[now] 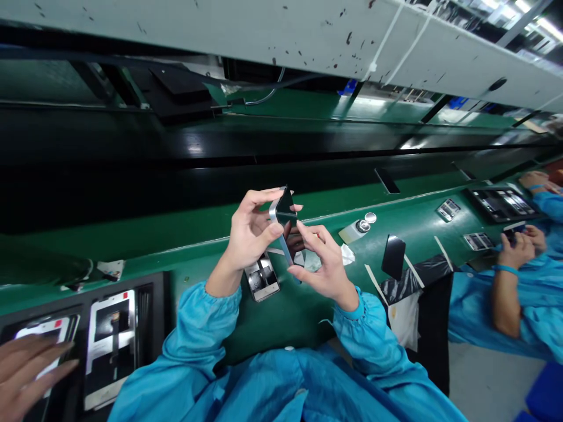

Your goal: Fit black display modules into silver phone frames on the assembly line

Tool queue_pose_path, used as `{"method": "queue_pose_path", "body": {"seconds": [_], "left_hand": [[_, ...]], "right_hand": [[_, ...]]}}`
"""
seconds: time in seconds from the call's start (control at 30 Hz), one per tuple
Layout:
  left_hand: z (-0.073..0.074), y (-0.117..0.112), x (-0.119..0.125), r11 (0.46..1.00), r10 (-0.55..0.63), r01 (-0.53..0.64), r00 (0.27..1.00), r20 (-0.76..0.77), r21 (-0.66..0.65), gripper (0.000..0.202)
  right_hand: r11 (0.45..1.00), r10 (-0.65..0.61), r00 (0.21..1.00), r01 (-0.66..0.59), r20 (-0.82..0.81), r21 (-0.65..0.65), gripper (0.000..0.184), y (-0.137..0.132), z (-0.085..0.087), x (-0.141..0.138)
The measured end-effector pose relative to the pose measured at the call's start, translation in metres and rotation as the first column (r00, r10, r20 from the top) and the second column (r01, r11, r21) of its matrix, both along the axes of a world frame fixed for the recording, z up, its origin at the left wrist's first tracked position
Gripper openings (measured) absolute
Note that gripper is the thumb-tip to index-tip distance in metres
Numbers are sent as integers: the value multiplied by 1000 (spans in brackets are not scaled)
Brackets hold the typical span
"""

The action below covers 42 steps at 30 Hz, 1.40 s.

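Left of my left hand [255, 228], a bare stretch of table [193, 266] gives me room as far as the black tray [162, 305], where another person's hand [29, 369] extends over it. Between my forearms [222, 275], a phone [264, 287] lies in the way. Rightward, a tissue [348, 255] and a bottle [352, 232] obstruct my right hand [325, 258]; past them lies a dark panel [393, 257]. Ahead, I can pass beneath the grey overhead board [246, 29].

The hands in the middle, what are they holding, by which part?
A shiny phone, by its edges: left hand near the upper end, right hand lower down.
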State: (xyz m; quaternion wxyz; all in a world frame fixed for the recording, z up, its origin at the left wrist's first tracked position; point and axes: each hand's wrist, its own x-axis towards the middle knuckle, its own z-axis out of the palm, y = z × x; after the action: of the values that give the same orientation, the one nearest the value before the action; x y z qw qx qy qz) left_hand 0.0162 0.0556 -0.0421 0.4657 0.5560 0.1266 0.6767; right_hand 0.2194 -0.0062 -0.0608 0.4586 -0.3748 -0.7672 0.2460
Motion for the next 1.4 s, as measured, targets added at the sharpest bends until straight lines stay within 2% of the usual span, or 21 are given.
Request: {"method": "queue_pose_path", "body": {"seconds": [0.13, 0.27, 0.4, 0.47, 0.5, 0.6, 0.67, 0.77, 0.83, 0.9, 1.0, 1.1, 1.17, 1.3, 1.4], "left_hand": [[3, -3, 0, 997, -8, 9, 1000, -16, 74, 41], [7, -9, -5, 996, 22, -15, 996, -83, 90, 44], [3, -3, -22, 997, 81, -81, 966, -245, 9, 59], [-2, 2, -24, 986, 133, -153, 964, -231, -68, 71], [-3, 4, -21, 981, 127, -151, 974, -187, -123, 80], [-5, -2, 2, 950, -31, 28, 1000, -2, -312, 99], [-1, -11, 20, 908, -51, 85, 994, 94, -411, 85], [8, -22, 33, 869, -21, 97, 987, 160, -485, 59], [14, -27, 32, 854, -76, 158, 980, 181, -496, 60], [16, -30, 31, 837, -136, 207, 975, 174, -507, 64], [15, -36, 34, 823, -201, 232, 973, 117, -519, 65], [13, -43, 39, 831, -203, 196, 978, 44, -520, 64], [14, -48, 40, 846, -175, 130, 984, -39, -516, 64], [19, -52, 38, 890, -134, 15, 964, -230, -457, 65], [23, -51, 38, 946, -18, -99, 935, -355, -308, 60]], "right_hand": [[998, 12, 1000, -10, -29, 61, 78, 1, -4, -5], [1000, -7, 999, 8, -34, 20, 76, 3, -10, -7], [997, 23, 985, -35, -168, -71, 78, 7, -18, -5], [995, 5, 975, -27, -220, -97, 77, 9, -20, -4], [995, -16, 975, -6, -222, -99, 76, 10, -20, -5], [992, -96, 989, 87, -111, -87, 71, 11, -19, -8], [991, -101, 995, 101, -1, -86, 66, 8, -17, -10], [995, -28, 997, 35, 77, -96, 64, 0, -12, -8], [994, -40, 999, 41, 12, -106, 73, -3, -4, -4], [984, -95, 985, 71, -145, -161, 83, -2, 8, -1], [941, -90, 938, -30, -334, -337, 81, 5, 25, 0], [848, -37, 923, -174, -384, -500, 82, 11, 38, 0], [818, -27, 913, -214, -407, -534, 79, 11, 43, 1], [855, -8, 919, -198, -394, -480, 76, 9, 49, 5], [905, -42, 932, -117, -360, -409, 73, 11, 51, 1]]}}
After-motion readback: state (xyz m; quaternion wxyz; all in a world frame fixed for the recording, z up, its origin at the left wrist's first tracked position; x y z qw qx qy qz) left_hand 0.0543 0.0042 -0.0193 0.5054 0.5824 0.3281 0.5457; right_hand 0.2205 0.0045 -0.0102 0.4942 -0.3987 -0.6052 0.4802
